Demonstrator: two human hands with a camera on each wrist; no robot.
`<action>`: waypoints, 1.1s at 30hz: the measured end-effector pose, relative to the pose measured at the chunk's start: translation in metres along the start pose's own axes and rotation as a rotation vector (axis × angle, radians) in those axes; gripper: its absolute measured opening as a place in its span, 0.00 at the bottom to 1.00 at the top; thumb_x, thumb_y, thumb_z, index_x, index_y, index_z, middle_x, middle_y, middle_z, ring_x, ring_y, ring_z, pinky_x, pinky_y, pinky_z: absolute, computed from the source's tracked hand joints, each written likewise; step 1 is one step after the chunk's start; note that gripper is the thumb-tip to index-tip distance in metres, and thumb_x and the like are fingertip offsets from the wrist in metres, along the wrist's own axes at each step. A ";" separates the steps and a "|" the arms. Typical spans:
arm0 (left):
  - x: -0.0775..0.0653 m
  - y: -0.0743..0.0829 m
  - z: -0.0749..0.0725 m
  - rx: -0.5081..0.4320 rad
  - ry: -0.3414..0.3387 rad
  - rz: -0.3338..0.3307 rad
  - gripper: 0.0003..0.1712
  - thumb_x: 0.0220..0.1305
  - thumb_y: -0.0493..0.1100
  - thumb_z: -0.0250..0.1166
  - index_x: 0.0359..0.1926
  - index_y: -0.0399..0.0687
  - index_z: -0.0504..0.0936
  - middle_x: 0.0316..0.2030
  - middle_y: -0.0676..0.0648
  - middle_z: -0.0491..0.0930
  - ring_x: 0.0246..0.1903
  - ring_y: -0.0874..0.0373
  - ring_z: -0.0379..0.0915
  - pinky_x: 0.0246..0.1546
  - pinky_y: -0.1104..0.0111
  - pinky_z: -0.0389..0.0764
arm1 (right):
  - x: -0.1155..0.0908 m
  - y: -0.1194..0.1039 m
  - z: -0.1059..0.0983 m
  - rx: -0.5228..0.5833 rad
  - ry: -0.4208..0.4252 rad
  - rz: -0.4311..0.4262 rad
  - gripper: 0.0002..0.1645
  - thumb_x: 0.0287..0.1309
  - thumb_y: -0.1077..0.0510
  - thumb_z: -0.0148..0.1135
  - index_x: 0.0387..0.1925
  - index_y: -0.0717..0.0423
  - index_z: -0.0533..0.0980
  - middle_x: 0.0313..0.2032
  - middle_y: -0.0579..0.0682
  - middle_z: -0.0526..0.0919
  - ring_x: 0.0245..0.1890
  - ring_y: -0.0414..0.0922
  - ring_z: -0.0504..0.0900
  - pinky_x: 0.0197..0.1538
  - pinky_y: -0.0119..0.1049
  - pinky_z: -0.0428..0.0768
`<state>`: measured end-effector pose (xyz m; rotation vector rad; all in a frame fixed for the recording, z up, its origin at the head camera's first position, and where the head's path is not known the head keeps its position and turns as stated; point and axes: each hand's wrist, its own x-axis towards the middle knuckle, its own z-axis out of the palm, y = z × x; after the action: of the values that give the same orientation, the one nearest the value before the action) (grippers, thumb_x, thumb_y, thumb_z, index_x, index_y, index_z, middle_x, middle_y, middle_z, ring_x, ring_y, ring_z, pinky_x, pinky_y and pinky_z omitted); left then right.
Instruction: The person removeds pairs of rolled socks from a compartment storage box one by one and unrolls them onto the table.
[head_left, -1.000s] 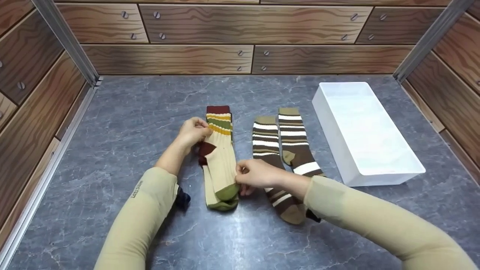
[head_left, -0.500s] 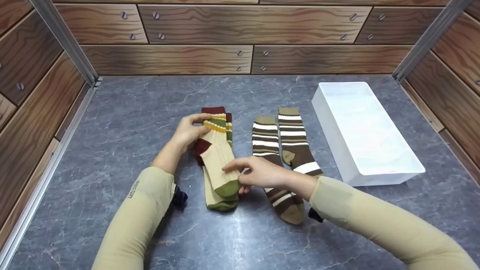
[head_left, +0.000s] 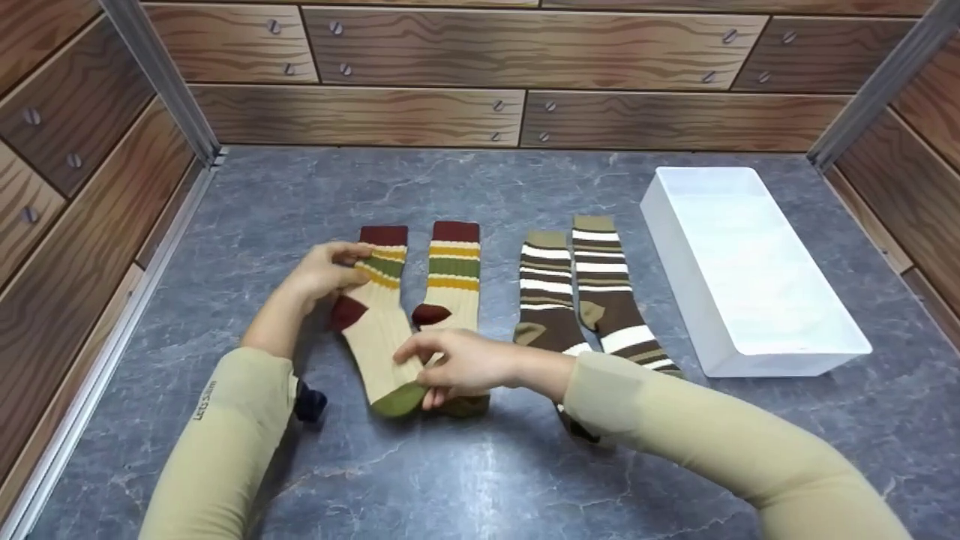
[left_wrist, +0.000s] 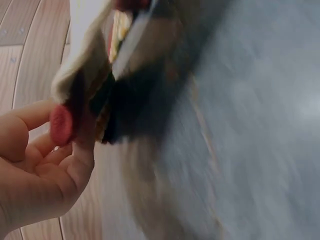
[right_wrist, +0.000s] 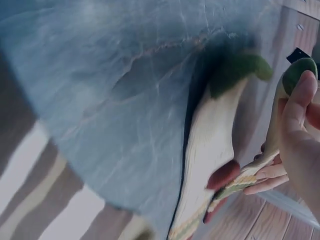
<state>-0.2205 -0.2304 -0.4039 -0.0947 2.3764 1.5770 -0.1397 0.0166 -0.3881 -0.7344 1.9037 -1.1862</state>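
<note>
A cream sock (head_left: 379, 330) with maroon heel, green toe and striped cuff stretches between both hands. My left hand (head_left: 319, 274) pinches it by the cuff edge, thumb and fingers on either side of the fabric. At the toe end, my right hand (head_left: 469, 364) grips the green tip, thumb against it in the right wrist view. Its matching sock (head_left: 454, 292) lies flat just to the right, its foot partly hidden behind the right hand. Further right are two brown striped socks (head_left: 546, 285), side by side, their toe ends covered by the right forearm.
A white rectangular box (head_left: 679, 277) stands at the right, angled, beyond the brown socks. Wood-patterned panels (head_left: 420, 116) enclose the back and sides of the grey marbled tabletop (head_left: 487, 480).
Both hands have carried the upper cream sock leftward off its mate, which now shows beside it. The brown socks and box stay in place; the head view has shifted slightly.
</note>
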 end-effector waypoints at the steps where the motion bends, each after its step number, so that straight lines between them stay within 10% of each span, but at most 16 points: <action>1: -0.002 -0.003 -0.002 0.004 -0.010 -0.020 0.29 0.59 0.31 0.63 0.63 0.35 0.70 0.54 0.36 0.70 0.28 0.64 0.69 0.23 0.76 0.73 | 0.003 0.001 0.003 -0.009 -0.016 0.001 0.21 0.63 0.71 0.52 0.58 0.62 0.71 0.38 0.55 0.75 0.25 0.44 0.84 0.34 0.39 0.85; 7: -0.007 -0.010 -0.006 0.037 -0.004 -0.061 0.31 0.58 0.32 0.65 0.63 0.35 0.68 0.53 0.34 0.68 0.34 0.57 0.73 0.29 0.70 0.79 | 0.007 0.007 0.005 -0.048 -0.113 0.016 0.22 0.62 0.71 0.54 0.59 0.63 0.70 0.34 0.52 0.77 0.27 0.45 0.84 0.35 0.38 0.85; 12: -0.010 -0.009 -0.007 0.170 0.084 0.066 0.30 0.55 0.34 0.67 0.60 0.36 0.72 0.51 0.34 0.74 0.40 0.49 0.74 0.35 0.63 0.79 | 0.002 0.001 -0.024 -0.261 -0.059 -0.133 0.21 0.62 0.69 0.56 0.58 0.64 0.72 0.41 0.59 0.82 0.37 0.48 0.83 0.42 0.37 0.83; 17: -0.013 -0.012 -0.005 0.353 -0.100 0.331 0.37 0.51 0.36 0.74 0.63 0.37 0.71 0.64 0.35 0.65 0.62 0.39 0.60 0.61 0.50 0.66 | -0.001 0.014 -0.056 -0.680 0.140 -0.218 0.24 0.56 0.64 0.64 0.56 0.64 0.74 0.53 0.60 0.76 0.52 0.54 0.76 0.55 0.41 0.76; 21: -0.013 -0.014 0.002 0.511 -0.237 0.390 0.45 0.47 0.40 0.77 0.66 0.37 0.68 0.69 0.36 0.56 0.68 0.38 0.48 0.67 0.47 0.52 | -0.002 0.030 -0.061 -0.847 0.110 -0.150 0.38 0.51 0.61 0.70 0.63 0.68 0.66 0.61 0.65 0.67 0.60 0.59 0.67 0.64 0.48 0.67; 33: 0.000 -0.008 0.023 0.599 -0.265 0.389 0.45 0.47 0.41 0.76 0.66 0.36 0.67 0.69 0.37 0.57 0.69 0.40 0.48 0.67 0.50 0.53 | 0.005 0.035 -0.070 -0.842 0.054 -0.107 0.42 0.49 0.64 0.69 0.64 0.73 0.62 0.64 0.68 0.63 0.63 0.61 0.63 0.67 0.48 0.62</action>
<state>-0.2139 -0.2127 -0.4190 0.6875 2.6279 0.8596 -0.2030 0.0600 -0.4018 -1.2510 2.4348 -0.4110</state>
